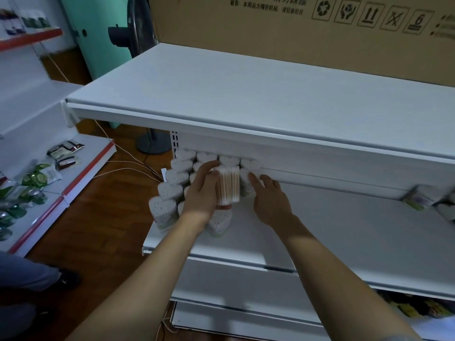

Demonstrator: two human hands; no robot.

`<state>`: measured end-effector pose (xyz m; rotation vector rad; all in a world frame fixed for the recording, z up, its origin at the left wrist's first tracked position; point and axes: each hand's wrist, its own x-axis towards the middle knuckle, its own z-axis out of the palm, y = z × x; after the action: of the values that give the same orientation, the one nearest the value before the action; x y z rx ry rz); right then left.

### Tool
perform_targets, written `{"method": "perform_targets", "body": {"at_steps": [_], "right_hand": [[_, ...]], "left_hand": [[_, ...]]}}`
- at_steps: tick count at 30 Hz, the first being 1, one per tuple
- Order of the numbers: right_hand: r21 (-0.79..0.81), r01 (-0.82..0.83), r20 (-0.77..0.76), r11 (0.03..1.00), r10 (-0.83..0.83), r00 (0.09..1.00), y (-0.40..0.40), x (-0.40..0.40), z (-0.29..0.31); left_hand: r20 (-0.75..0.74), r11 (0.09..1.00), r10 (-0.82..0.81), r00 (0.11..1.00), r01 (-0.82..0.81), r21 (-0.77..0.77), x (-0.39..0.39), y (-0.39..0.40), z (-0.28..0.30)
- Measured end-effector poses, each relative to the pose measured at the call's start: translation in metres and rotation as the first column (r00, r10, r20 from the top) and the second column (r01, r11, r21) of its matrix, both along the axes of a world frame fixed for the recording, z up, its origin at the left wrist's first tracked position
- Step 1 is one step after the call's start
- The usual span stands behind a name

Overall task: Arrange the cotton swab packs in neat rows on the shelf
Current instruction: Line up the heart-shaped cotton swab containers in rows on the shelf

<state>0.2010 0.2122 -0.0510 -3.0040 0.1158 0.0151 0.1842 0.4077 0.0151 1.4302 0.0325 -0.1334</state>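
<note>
Cotton swab pack (227, 187), lying on its side, sits gripped in our left hand (202, 190) above the upright heart-shaped packs (170, 190) at the shelf's (344, 232) far left. Right hand (269, 198), fingers relaxed, touches a neighbouring pack (246, 185).

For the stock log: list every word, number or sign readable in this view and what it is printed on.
"6", inside a stacking-limit sign: cardboard box above the shelf.
Handling signs beside it on the box: recycling, protecting hands, two up arrows, a crossed-out sign.
Chinese print, box's top edge: cut off and blurred, not readable.
Cotton swab packs: no readable text.
Tipped packs at far right: label too blurred.
Packets on the left shelving: too small.
</note>
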Motion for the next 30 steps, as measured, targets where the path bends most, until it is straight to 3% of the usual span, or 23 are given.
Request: {"method": "perform_targets", "body": {"at_steps": [3, 6, 8, 10, 11, 14, 15, 17, 19, 22, 26, 28, 30], "right_hand": [[0.051, -0.010, 0.026, 0.999, 0.009, 1.000, 0.000, -0.005, 0.000], [0.323, -0.001, 0.308, 0.946, -0.104, 0.946, 0.005, -0.017, 0.010], [0.644, -0.022, 0.368, 0.765, -0.284, 0.885, 0.014, -0.031, 0.027], [0.874, -0.062, 0.235, 0.481, -0.308, 0.922, 0.023, -0.045, 0.048], [0.904, -0.067, 0.194, 0.422, -0.266, 0.944, 0.025, -0.049, 0.054], [0.883, -0.047, 0.189, 0.466, -0.263, 0.946, 0.020, -0.055, 0.057], [0.917, -0.043, 0.173, 0.396, -0.296, 0.939, 0.017, -0.056, 0.058], [0.986, -0.070, 0.116, 0.149, -0.329, 0.937, 0.009, -0.061, 0.058], [0.996, -0.076, 0.089, 0.055, -0.312, 0.946, 0.002, -0.065, 0.060], [0.990, -0.064, 0.095, 0.122, -0.271, 0.958, -0.005, -0.066, 0.062], [0.820, -0.077, 0.253, 0.567, -0.240, 0.937, -0.012, -0.066, 0.065], [0.749, -0.063, 0.291, 0.660, -0.241, 0.926, -0.015, -0.066, 0.067], [0.681, -0.056, 0.330, 0.730, -0.237, 0.914, -0.020, -0.064, 0.060]], "left_hand": [[0.041, 0.999, -0.015, 0.999, 0.013, 0.036, 0.000, -0.003, -0.001], [0.100, 0.994, -0.039, 0.994, 0.028, 0.105, -0.001, -0.009, -0.002], [0.153, 0.984, -0.051, 0.987, 0.024, 0.176, -0.003, -0.014, -0.003], [0.214, 0.964, -0.081, 0.973, 0.022, 0.266, -0.007, -0.022, -0.005], [0.231, 0.950, -0.097, 0.968, 0.020, 0.313, -0.009, -0.026, -0.005], [0.293, 0.892, -0.176, 0.940, 0.026, 0.452, -0.010, -0.034, -0.010], [0.294, 0.888, -0.226, 0.929, 0.072, 0.453, -0.010, -0.035, -0.014], [0.250, 0.896, -0.310, 0.917, 0.193, 0.401, -0.012, -0.035, -0.015], [0.237, 0.891, -0.344, 0.908, 0.237, 0.387, -0.014, -0.037, -0.014], [0.268, 0.892, -0.322, 0.908, 0.196, 0.408, -0.013, -0.040, -0.016], [0.304, 0.843, -0.358, 0.883, 0.166, 0.511, -0.014, -0.042, -0.020], [0.304, 0.774, -0.414, 0.858, 0.156, 0.614, -0.016, -0.041, -0.020], [0.344, 0.604, -0.447, 0.826, -0.005, 0.797, -0.012, -0.034, -0.024]]}}
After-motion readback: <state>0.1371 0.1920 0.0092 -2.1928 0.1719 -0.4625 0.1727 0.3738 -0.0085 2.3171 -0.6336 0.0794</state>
